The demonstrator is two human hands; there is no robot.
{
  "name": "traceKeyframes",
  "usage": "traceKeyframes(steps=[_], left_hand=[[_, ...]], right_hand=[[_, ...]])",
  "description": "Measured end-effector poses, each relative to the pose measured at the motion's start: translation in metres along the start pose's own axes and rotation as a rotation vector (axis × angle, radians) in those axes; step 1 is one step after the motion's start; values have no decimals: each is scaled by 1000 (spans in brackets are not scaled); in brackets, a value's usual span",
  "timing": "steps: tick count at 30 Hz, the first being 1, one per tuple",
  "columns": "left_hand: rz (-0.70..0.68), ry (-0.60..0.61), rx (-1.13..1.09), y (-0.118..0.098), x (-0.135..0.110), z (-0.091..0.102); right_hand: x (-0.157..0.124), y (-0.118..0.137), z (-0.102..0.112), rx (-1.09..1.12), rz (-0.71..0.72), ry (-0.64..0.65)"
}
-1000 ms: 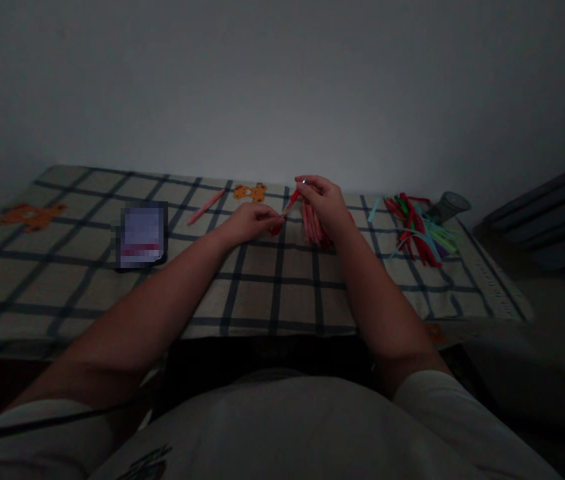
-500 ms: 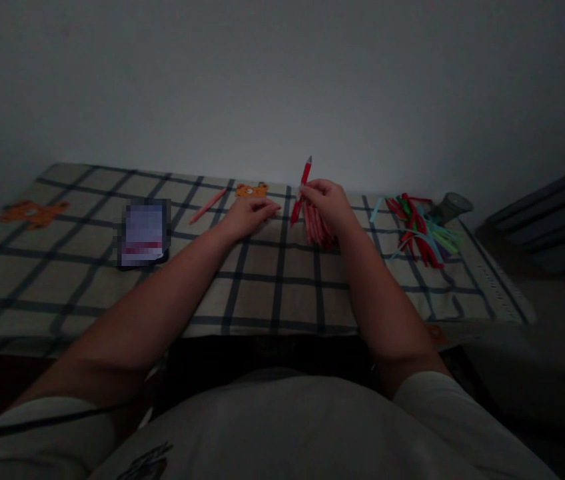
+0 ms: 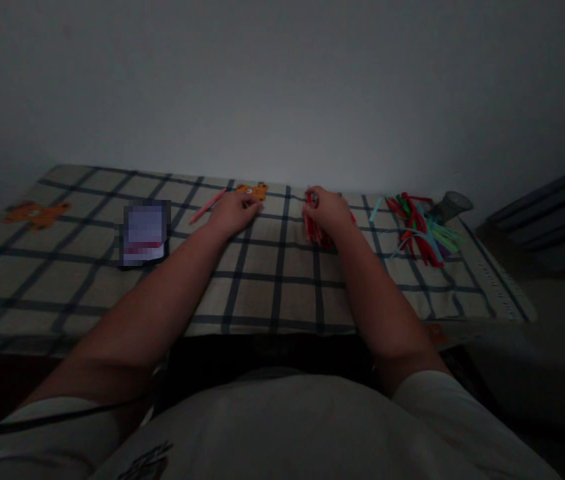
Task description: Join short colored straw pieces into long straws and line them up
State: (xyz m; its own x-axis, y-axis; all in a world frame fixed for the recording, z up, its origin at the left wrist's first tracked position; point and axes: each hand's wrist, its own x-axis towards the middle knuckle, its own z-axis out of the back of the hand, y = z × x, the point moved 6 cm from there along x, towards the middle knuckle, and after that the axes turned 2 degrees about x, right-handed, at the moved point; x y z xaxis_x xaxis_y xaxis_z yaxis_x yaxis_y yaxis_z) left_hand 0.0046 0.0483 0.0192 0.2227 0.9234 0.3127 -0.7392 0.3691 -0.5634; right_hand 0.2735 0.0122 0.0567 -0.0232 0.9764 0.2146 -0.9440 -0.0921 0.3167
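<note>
My left hand [image 3: 234, 212] hovers over the cloth with its fingers curled and the tips drawn together; I see nothing between them. Just behind it lies a pink pen [image 3: 207, 207], slanted and partly covered by the hand. My right hand [image 3: 331, 210] bends over a bundle of pink and red pens [image 3: 316, 233], hiding much of it. Between its thumb and fingers shows part of a red pen [image 3: 310, 198], now low against the bundle.
A checked tablecloth [image 3: 257, 287] with bear prints covers the table, which meets a plain wall behind. To the left lies a phone with a blurred screen [image 3: 143, 230]. Coloured strips [image 3: 417, 233] in red, green and blue are heaped right, beside a tipped dark cup [image 3: 452, 205].
The red pen that stood upright in my right hand has come down onto the bundle. My left hand has shifted left, towards the pink pen.
</note>
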Motion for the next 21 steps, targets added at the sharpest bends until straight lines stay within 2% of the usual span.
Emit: traceKeyframes(steps=[4, 7, 12, 15, 21], left_hand=[[142, -88, 103, 15, 4, 19], [239, -94, 182, 27, 6, 33], [249, -143, 225, 45, 7, 53], [284, -176, 248, 59, 8, 58], [348, -27, 290, 76, 11, 50]], right_hand=[[-2, 7, -1, -147, 24, 35], [-3, 11, -3, -218, 69, 67], [-6, 15, -5, -256, 109, 139], [-8, 16, -3, -259, 121, 140], [-8, 18, -2, -269, 141, 141]])
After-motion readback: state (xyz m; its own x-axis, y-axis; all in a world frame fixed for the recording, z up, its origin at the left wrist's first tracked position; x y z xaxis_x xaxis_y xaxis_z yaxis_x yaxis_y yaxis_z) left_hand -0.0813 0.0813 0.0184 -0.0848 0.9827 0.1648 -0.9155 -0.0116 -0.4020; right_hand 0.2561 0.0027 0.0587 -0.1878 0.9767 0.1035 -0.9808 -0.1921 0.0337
